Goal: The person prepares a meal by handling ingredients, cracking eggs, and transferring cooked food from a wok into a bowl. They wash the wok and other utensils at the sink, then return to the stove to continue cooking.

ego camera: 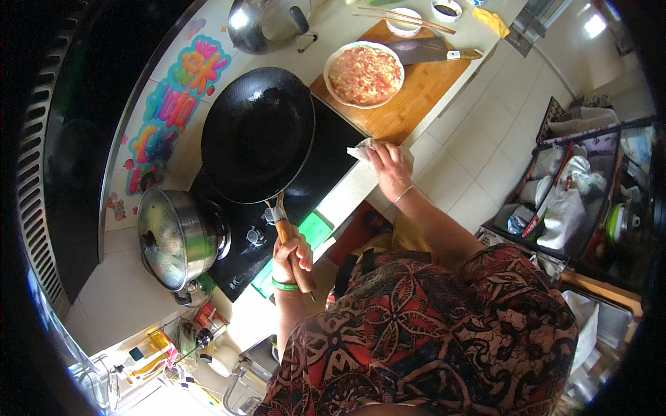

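My left hand [292, 256] is wrapped around the wooden handle [285, 229] of a black wok [255, 140]. The wok's dark inside faces me, and it hangs tilted over the black glass gas cooktop [335, 138]. A whitish cloth or paper towel [360, 150] is bunched under the fingers of my right hand [387, 164], at the cooktop's corner beside the cutting board. Just beyond that hand, a white bowl of scrambled egg with tomato [364, 75] rests on the wooden cutting board [395, 117]. A cleaver [424, 51] lies flat behind the bowl.
A lidded steel pot [179, 239] stands at the cooktop's left. Against the tiled wall leans a domed lid [265, 23]. Chopsticks [406, 20] lie across a small bowl [404, 26], near a bowl of dark sauce [446, 9]. A bag-filled cart [562, 187] stands at right.
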The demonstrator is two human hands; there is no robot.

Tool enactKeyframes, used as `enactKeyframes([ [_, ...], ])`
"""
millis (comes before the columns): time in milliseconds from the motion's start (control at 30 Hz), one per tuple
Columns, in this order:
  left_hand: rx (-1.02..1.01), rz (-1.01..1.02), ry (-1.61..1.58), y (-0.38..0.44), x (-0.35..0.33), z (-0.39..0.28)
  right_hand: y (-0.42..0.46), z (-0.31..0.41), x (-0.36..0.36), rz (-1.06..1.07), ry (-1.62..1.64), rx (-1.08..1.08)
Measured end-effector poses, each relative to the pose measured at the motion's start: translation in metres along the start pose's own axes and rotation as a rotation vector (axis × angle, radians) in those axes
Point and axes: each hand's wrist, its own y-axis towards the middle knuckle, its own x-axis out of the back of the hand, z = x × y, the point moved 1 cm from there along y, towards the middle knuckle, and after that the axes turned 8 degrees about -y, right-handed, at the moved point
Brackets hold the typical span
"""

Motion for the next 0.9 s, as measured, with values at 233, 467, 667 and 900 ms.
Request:
enactKeyframes([
  [233,-0.006,-0.037,-0.028,-0.003,0.0,0.001,-0.004,0.025,-0.016,0.053,-0.013,-0.097],
  [467,-0.025,-0.042,-0.044,0.0,-0.001,0.008,-0.013,0.027,-0.007,0.105,0.216,0.194],
  [667,-0.011,0.001,-0.079,-0.005,0.01,0.007,0.008,0.009,-0.003,0.083,0.383,0.013],
  [900,-0.078,-0.059,-0.098,-0.003,-0.002,0.009,-0.019,0.094,0.001,0.28,0.463,0.228],
])
